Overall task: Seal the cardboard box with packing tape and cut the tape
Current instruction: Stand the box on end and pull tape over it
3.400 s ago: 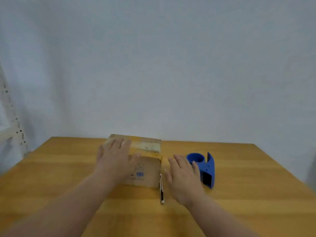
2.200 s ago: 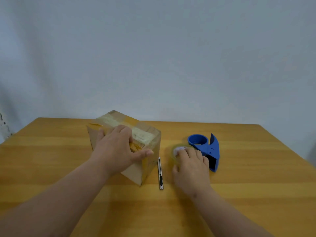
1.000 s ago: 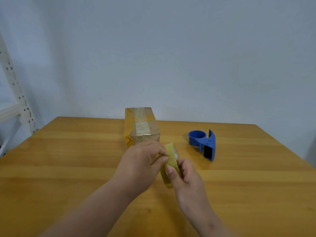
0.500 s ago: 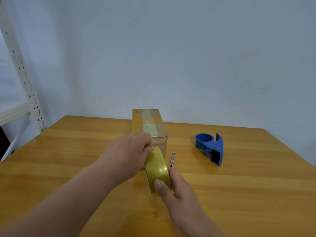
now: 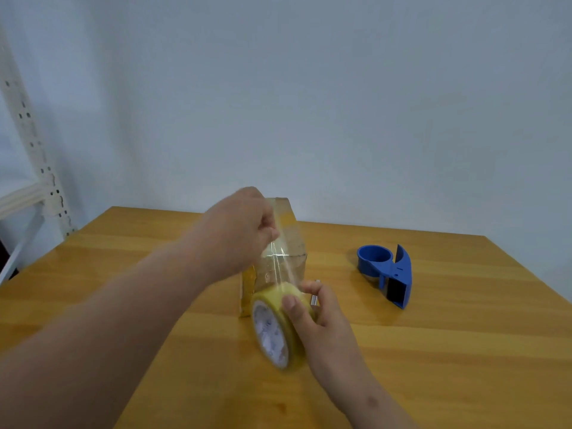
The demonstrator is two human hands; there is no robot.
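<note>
The right hand (image 5: 322,323) grips a yellowish tape roll (image 5: 278,323) above the table (image 5: 464,351). The left hand (image 5: 238,230) pinches its clear tape strip (image 5: 278,261), stretched upward before the cardboard box (image 5: 294,239). A blue dispenser (image 5: 387,274) sits right.

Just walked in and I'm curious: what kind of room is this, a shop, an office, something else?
Probably a plain packing or storage workroom. A bare wooden table stands against a blank wall, slotted metal shelving stands at the left, and a cardboard box, tape roll and blue tape dispenser are out.
</note>
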